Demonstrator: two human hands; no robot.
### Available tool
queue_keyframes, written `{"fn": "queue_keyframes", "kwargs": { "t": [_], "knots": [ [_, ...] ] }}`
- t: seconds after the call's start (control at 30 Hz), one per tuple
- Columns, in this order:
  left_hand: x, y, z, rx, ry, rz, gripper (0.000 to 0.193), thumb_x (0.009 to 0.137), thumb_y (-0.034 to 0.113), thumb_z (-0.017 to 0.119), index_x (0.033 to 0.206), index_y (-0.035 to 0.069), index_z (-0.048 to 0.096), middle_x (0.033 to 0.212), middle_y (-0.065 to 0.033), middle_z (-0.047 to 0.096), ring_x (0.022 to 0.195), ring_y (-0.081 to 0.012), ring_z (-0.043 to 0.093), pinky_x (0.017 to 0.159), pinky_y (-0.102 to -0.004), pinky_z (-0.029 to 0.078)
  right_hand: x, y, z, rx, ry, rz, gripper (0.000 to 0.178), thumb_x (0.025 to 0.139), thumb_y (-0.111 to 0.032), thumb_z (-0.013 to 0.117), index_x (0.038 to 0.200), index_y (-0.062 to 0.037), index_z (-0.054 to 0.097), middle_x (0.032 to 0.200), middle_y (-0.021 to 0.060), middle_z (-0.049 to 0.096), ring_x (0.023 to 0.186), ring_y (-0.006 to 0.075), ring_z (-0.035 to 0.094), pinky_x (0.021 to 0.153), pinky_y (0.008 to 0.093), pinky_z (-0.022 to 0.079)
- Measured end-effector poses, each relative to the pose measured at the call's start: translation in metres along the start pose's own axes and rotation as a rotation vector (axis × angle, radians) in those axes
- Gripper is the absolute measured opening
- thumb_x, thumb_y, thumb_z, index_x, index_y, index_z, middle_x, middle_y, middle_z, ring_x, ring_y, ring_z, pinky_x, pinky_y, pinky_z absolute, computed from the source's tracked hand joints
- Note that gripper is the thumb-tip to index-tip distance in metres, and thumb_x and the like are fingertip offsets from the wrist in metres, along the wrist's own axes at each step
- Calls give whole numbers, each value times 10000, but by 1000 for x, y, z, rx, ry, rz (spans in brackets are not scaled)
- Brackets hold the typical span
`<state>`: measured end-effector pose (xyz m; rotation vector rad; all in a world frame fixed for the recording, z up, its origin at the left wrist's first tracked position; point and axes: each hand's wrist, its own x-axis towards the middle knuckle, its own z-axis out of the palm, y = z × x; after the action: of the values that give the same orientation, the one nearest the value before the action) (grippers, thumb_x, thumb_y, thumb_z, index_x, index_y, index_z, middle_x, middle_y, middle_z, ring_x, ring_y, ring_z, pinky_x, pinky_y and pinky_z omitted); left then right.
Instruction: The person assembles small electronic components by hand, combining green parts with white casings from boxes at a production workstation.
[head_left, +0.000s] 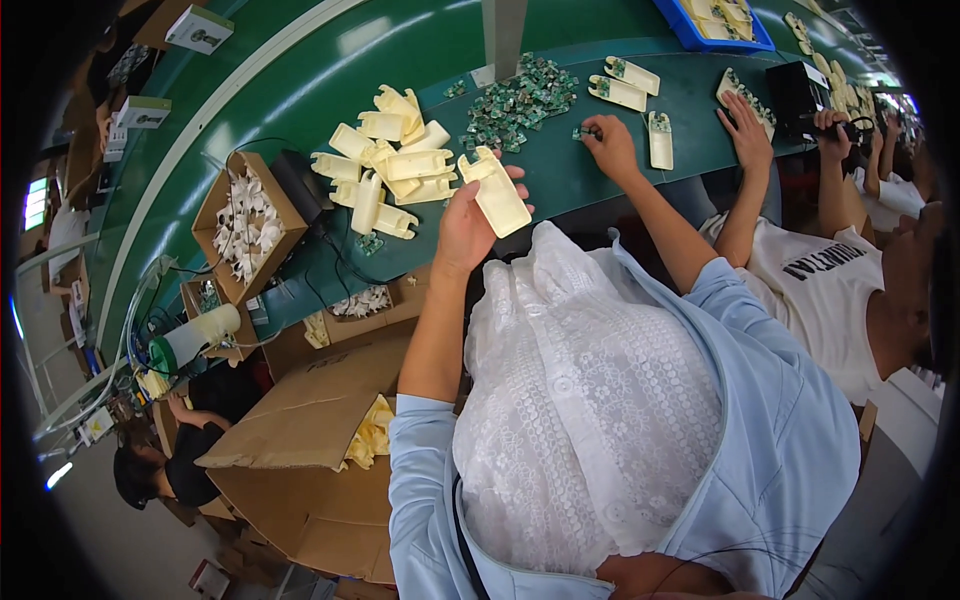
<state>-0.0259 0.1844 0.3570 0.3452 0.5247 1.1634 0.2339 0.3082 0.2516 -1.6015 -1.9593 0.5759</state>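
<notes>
My left hand is closed round a cream plastic shell, its hollow side facing up. Farther right, over the bench, my right hand pinches a small green circuit board between its fingertips. Just beyond and between my hands lies a heap of similar green boards. A loose pile of cream shells is left of my left hand. Several shells with boards in them lie past my right hand, among them one shell close to it.
A cardboard box of white parts stands at left beside a dark box. Below it is a large open carton. At the far right are a blue bin, a black device and a co-worker's hand on the bench.
</notes>
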Motion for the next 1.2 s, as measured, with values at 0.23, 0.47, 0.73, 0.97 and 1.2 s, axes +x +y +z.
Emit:
{"fn": "queue_keyframes", "kwargs": {
  "t": [0.23,0.47,0.73,0.97,1.2],
  "knots": [
    [-10,-5,7,-188,-94,139,492,992,412,316,1391,123,331,1184,-143,527,963,-238,557,812,-443,505,10,7,2,32,-61,105,178,698,-130,711,868,-102,664,770,76,571,732,255,573,669,380,474],
    [-13,-7,15,-50,131,176,507,1002,415,288,1384,87,354,1208,-149,535,973,-237,589,775,-387,530,17,-1,0,-37,-92,151,153,728,-152,695,865,-85,676,781,79,610,734,249,605,667,368,488],
    [-18,-1,39,167,266,221,485,1007,361,319,1376,49,366,1242,-139,525,1033,-227,586,805,-367,525,-12,-182,-65,548,-171,-323,142,810,-59,623,944,-52,668,869,74,625,788,238,598,678,330,487],
    [-13,-3,50,214,340,305,458,1015,313,317,1366,26,382,1261,-96,509,1088,-176,554,891,-314,477,-20,-213,-66,306,-23,-612,140,783,-52,652,922,-46,665,853,65,599,819,252,574,713,350,470],
    [-14,-4,50,224,350,322,436,1018,299,326,1341,17,403,1255,-85,508,1117,-167,534,938,-316,448,-26,-216,-60,242,37,-604,139,777,-46,651,916,-46,656,853,70,588,819,253,569,722,355,464]
  ]
}}
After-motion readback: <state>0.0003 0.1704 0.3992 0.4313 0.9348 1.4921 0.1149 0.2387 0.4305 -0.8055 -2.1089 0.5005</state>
